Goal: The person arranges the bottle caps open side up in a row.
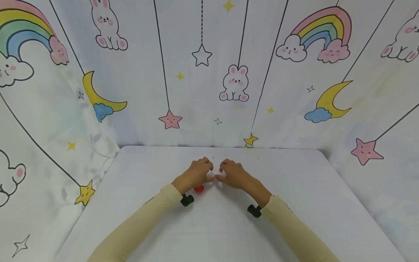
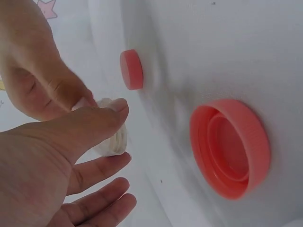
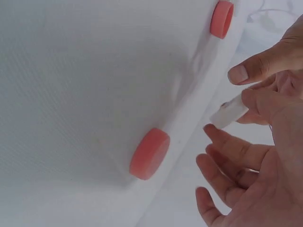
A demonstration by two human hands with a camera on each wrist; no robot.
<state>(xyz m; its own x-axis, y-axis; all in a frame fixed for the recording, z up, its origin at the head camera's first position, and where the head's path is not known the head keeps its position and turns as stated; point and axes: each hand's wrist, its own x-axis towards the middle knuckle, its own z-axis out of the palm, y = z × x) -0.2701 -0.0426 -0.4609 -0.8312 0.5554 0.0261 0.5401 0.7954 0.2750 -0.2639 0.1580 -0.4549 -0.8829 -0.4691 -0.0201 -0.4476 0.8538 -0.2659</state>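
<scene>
Both hands meet over the table around a small whitish ridged piece [image 2: 113, 142], too covered by fingers to name its kind. My left hand [image 1: 196, 173] holds it between thumb and index finger, the thumb lying across it in the left wrist view. From the other side my right hand [image 1: 234, 174] pinches it with thumb and index, its other fingers loosely bent. On the table lies a red screw cap [image 2: 232, 146], hollow side up, close by the left hand. A second red cap [image 3: 150, 153], flat top showing, sits nearer the right hand.
A white cloth-covered table [image 1: 157, 225] spreads below the hands. Behind it hangs a white curtain [image 1: 140, 91] printed with rabbits, stars, moons and rainbows. Black camera mounts [image 1: 187, 200] are strapped at the wrists. Several tiny dark specks dot the cloth near the back edge.
</scene>
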